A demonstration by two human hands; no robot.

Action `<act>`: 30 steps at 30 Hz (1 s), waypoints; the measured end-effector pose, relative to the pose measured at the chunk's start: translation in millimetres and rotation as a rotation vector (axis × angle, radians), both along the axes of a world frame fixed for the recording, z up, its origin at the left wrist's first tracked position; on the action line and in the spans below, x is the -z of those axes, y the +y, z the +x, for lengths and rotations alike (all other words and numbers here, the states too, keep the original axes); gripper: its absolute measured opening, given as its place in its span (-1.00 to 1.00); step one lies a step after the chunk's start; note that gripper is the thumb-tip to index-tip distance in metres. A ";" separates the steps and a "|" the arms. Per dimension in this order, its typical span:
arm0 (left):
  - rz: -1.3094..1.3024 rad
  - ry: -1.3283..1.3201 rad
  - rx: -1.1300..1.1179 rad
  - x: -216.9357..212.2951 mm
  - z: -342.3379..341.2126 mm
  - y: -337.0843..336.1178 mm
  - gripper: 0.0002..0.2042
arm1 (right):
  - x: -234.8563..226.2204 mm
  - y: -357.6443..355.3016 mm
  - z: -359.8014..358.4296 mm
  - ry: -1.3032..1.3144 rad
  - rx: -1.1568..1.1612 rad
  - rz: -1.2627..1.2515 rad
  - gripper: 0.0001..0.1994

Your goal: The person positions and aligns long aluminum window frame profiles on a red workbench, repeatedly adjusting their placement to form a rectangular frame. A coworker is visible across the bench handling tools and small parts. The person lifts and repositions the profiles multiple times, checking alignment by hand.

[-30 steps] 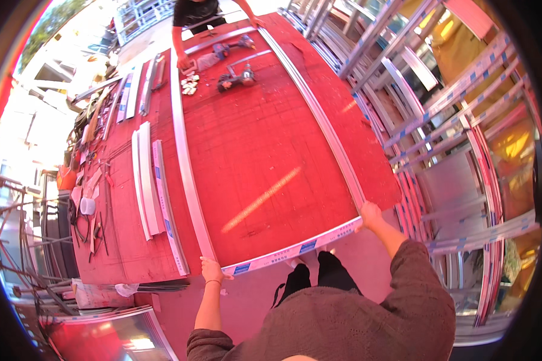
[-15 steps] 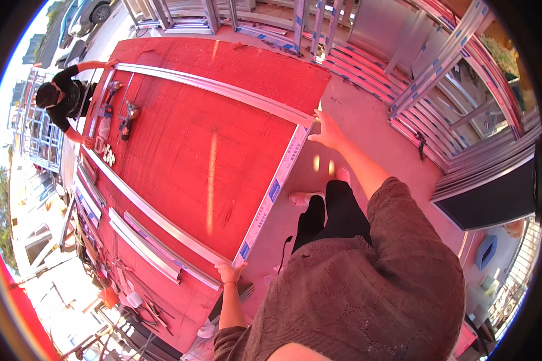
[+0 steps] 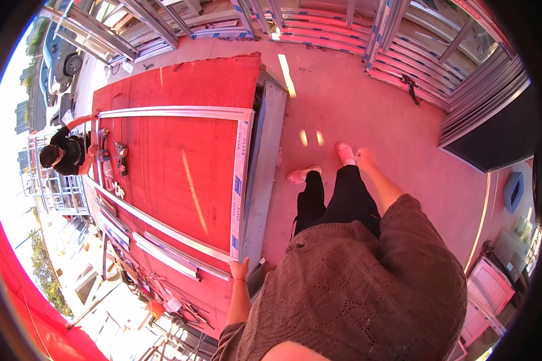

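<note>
By the short near edge of the broad red work surface (image 3: 211, 75): left hand (image 3: 239, 269) on the near-left corner of a rectangular silver metal frame (image 3: 174, 111). Fingers and thumb touching there; cannot tell whether gripping or just resting. Right hand (image 3: 364, 157) away from frame and surface, out over the pinkish concrete floor (image 3: 337, 102), just beside a pink shoe (image 3: 345, 150) in view. Fingers apparently curled; cannot tell how tightly.

Frame flat on the surface, long bars running from short near edge to short far edge. Near end bar (image 3: 238, 180) faced with whitish film with blue patches, close to the near edge. Below that edge, grey metal side panel (image 3: 265, 162).

At the far edge: co-worker (image 3: 72, 153) in black top and dark cap, one hand at a far frame corner, the other by the far end bar.

Inside the frame, toward the far edge: two dark handheld power tools (image 3: 121, 157), plus small white pieces (image 3: 119, 191) just beside the left long bar.

Outside that bar, roughly parallel to it: slim white and silver profiles (image 3: 165, 257). Around the left long edge: jumbled tools, too small to tell apart, near an orange item (image 3: 155, 308).

Past the opposite long edge, across the floor: stacked silver metal frames (image 3: 322, 33).
</note>
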State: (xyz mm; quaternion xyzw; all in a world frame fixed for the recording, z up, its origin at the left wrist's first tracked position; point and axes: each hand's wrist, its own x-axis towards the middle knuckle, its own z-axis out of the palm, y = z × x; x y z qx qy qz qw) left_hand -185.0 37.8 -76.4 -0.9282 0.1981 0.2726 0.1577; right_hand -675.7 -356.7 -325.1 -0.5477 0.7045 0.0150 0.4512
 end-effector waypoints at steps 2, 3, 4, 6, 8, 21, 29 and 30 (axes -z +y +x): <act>-0.007 0.049 0.021 -2.3 -4.4 -9.3 -0.02 | -6.3 4.7 -30.6 0.064 -0.015 0.085 -0.89; -0.017 0.086 0.014 -2.7 -6.2 -13.9 -0.01 | -10.6 6.6 -38.2 0.098 -0.006 0.084 -0.88; -0.035 0.111 0.002 -3.7 -10.5 -15.9 -0.01 | -15.9 6.1 -45.4 0.136 -0.001 0.079 -0.88; -0.028 0.096 0.037 -2.8 -15.0 -23.1 -0.01 | -25.1 0.1 -50.5 0.163 -0.018 0.061 -0.88; -0.019 0.090 0.003 -5.3 -18.3 -24.2 -0.07 | -32.0 -9.8 -45.2 0.137 -0.070 0.038 -0.88; -0.044 -0.107 -0.169 -13.6 81.5 71.8 -0.60 | -143.5 -132.7 195.4 -0.132 -0.652 -0.547 -0.34; -0.190 0.184 0.019 38.1 92.2 110.5 -0.69 | -206.6 -191.3 325.2 0.089 -1.133 -0.744 -0.01; -0.282 0.184 -0.141 44.8 88.1 107.3 -0.70 | -207.5 -194.1 332.2 0.122 -1.186 -0.723 0.03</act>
